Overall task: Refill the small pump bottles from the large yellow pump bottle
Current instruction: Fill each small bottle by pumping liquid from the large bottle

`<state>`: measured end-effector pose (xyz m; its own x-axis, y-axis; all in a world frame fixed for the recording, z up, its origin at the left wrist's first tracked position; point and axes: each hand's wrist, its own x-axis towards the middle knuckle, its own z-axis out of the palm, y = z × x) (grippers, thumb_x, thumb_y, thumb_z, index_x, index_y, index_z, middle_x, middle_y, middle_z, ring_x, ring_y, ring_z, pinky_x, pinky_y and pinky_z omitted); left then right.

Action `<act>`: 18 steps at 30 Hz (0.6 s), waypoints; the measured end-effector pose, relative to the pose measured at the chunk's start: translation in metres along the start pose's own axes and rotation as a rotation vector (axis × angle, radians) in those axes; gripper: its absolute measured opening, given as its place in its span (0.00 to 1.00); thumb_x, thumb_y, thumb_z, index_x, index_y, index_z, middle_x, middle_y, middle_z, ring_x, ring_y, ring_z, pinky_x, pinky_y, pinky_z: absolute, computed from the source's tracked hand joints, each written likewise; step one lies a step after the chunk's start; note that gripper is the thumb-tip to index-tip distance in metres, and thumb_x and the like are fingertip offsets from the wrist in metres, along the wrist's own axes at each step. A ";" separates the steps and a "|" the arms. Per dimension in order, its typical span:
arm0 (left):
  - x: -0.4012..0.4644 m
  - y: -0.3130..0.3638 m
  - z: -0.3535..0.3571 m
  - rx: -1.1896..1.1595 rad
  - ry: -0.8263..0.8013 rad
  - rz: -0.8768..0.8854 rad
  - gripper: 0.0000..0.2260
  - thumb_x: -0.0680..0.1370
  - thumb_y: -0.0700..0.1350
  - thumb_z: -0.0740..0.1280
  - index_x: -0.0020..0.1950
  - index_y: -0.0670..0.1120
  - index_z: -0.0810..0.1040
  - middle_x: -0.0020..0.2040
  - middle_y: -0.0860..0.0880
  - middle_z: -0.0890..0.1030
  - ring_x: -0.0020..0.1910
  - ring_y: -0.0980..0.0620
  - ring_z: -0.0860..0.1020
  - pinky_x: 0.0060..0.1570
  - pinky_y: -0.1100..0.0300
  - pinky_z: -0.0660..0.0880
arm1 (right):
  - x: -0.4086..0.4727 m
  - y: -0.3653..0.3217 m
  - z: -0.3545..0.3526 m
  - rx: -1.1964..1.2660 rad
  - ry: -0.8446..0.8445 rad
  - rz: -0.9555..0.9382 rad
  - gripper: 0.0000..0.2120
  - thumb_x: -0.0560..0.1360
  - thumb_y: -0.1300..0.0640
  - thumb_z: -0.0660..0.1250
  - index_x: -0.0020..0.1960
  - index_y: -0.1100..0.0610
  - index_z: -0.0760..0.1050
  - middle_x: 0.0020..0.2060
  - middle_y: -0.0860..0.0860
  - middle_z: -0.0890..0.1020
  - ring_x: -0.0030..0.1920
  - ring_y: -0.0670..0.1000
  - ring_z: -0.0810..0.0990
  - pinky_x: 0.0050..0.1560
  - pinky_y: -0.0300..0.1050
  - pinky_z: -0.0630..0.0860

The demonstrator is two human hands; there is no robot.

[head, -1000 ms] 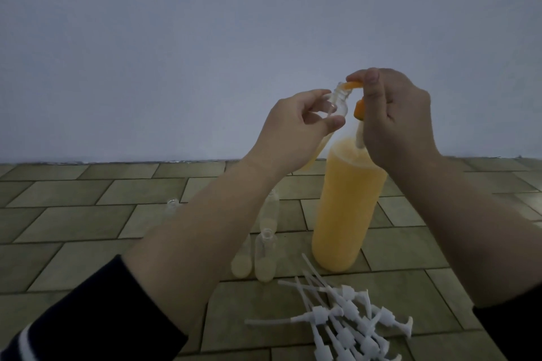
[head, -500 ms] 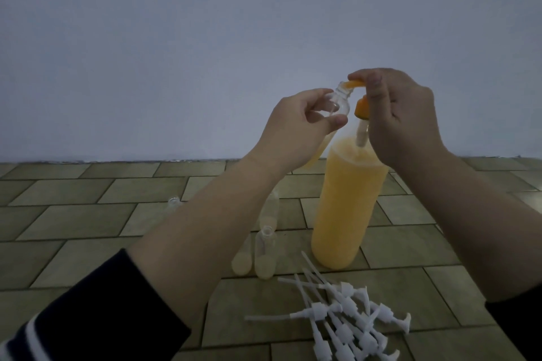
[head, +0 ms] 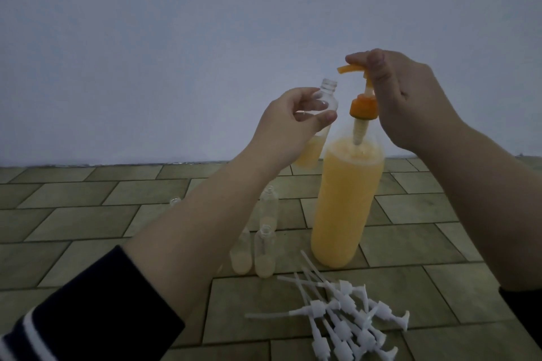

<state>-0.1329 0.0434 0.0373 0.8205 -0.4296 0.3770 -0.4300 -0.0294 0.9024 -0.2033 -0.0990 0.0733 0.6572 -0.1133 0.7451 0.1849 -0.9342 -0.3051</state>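
The large yellow bottle (head: 346, 202) stands on the tiled floor, full of yellow liquid. Its orange pump head (head: 363, 105) is raised, with the collar lifted off the bottle's neck. My right hand (head: 410, 97) grips the pump's top, thumb over the spout (head: 350, 69). My left hand (head: 293, 123) holds a small clear bottle (head: 416, 97) with an open neck, tilted, just left of and below the spout. That small bottle holds some yellow liquid at its bottom. Three more small bottles (head: 265, 252) stand on the floor, partly filled.
A heap of several white pump tops (head: 349, 322) lies on the floor in front of the large bottle. Another small bottle's neck (head: 175, 201) shows behind my left forearm. A plain wall rises behind the tiled floor (head: 88, 214).
My right hand has raised the orange pump, so its collar now sits clear of the bottle's neck. The small bottle in my left hand has dropped away from the spout.
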 end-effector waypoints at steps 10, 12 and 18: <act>-0.021 -0.050 -0.008 0.321 -0.140 -0.157 0.18 0.69 0.48 0.76 0.57 0.49 0.76 0.48 0.55 0.80 0.48 0.58 0.79 0.44 0.71 0.72 | -0.007 0.007 -0.008 -0.013 -0.037 -0.020 0.25 0.82 0.49 0.43 0.58 0.64 0.73 0.50 0.61 0.78 0.51 0.42 0.70 0.50 0.29 0.63; -0.025 -0.060 -0.004 0.392 -0.181 -0.184 0.18 0.68 0.48 0.77 0.53 0.50 0.75 0.49 0.54 0.80 0.48 0.57 0.79 0.46 0.67 0.74 | -0.008 0.006 -0.008 -0.002 -0.049 -0.016 0.25 0.82 0.50 0.44 0.57 0.65 0.73 0.50 0.63 0.78 0.51 0.34 0.64 0.49 0.15 0.54; -0.024 -0.080 0.008 0.645 -0.369 -0.321 0.19 0.64 0.47 0.79 0.51 0.47 0.77 0.49 0.51 0.81 0.47 0.52 0.80 0.50 0.54 0.79 | -0.009 0.007 -0.006 0.009 -0.013 -0.004 0.27 0.82 0.48 0.43 0.56 0.67 0.73 0.51 0.65 0.77 0.48 0.49 0.70 0.49 0.38 0.65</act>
<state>-0.1210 0.0486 -0.0454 0.8119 -0.5790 -0.0750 -0.4197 -0.6681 0.6145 -0.2119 -0.1069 0.0682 0.6663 -0.1053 0.7383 0.1937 -0.9316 -0.3077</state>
